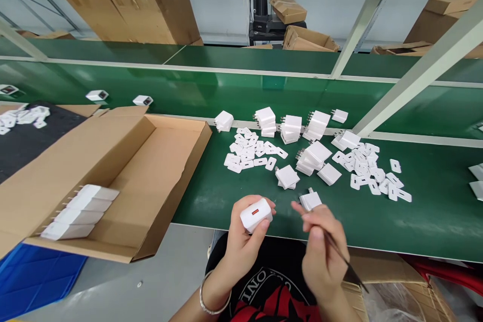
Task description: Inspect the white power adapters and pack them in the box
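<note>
My left hand (pixel 241 249) is closed around a white USB charger (pixel 252 217), its end face with the orange-red port turned up toward me. My right hand (pixel 322 256) grips a thin dark pointed tool (pixel 349 267) that slants down to the right; the tool's other end is hidden by the fingers. Just beyond the right fingers lies another white charger (pixel 310 200) on the green bench. The two hands are apart, over the bench's front edge. Past them are small stacks of chargers (pixel 313 155) and a pile of white slotted end plates (pixel 247 151).
A second pile of end plates (pixel 372 168) lies to the right. At left an open cardboard box (pixel 151 186) holds several chargers (pixel 81 211). Chargers also sit on the green belt (pixel 181 88) behind. A white slanted post (pixel 418 68) rises at the right.
</note>
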The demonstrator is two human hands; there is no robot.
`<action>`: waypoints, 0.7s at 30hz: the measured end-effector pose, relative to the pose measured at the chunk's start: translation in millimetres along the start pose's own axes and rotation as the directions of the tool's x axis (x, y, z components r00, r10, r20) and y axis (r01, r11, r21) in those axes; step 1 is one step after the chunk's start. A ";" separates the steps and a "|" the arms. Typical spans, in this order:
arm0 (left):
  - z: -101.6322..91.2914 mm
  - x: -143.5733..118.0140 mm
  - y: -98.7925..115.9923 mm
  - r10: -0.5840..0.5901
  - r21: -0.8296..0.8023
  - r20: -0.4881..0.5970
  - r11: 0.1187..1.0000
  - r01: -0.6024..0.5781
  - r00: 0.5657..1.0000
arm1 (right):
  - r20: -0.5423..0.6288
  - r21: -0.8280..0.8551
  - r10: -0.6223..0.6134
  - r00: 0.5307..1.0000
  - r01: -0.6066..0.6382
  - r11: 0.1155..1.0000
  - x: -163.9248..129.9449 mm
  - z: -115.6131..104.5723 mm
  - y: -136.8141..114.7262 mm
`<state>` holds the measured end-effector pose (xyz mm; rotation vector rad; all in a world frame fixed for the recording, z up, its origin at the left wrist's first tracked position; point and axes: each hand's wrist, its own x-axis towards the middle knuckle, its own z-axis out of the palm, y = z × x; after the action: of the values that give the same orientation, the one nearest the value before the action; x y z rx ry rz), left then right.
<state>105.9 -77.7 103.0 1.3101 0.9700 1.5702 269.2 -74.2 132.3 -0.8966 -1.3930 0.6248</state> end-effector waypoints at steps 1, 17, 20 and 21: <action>-2.1 -0.3 -0.3 -0.035 0.009 -0.009 0.999 0.035 0.999 | -0.048 -0.109 -0.004 0.999 -0.001 0.994 5.9 -11.4 4.4; 3.2 6.4 -29.3 -0.489 -0.250 0.062 0.836 0.488 0.870 | 0.015 -0.759 0.160 0.987 -0.093 0.645 28.1 -111.4 57.3; 14.3 -4.8 -28.4 -0.434 -0.154 0.082 0.884 0.442 0.897 | 0.190 -0.515 0.379 0.906 -0.237 0.824 3.7 -55.5 36.8; 15.6 -8.6 -26.8 -0.399 -0.104 0.094 0.907 0.407 0.912 | 0.259 -0.476 0.417 0.871 -0.260 0.840 -2.8 -39.8 30.6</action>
<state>125.5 -76.1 77.6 0.9954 1.0093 1.2338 312.2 -66.4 107.3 -1.4697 -1.7503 0.7980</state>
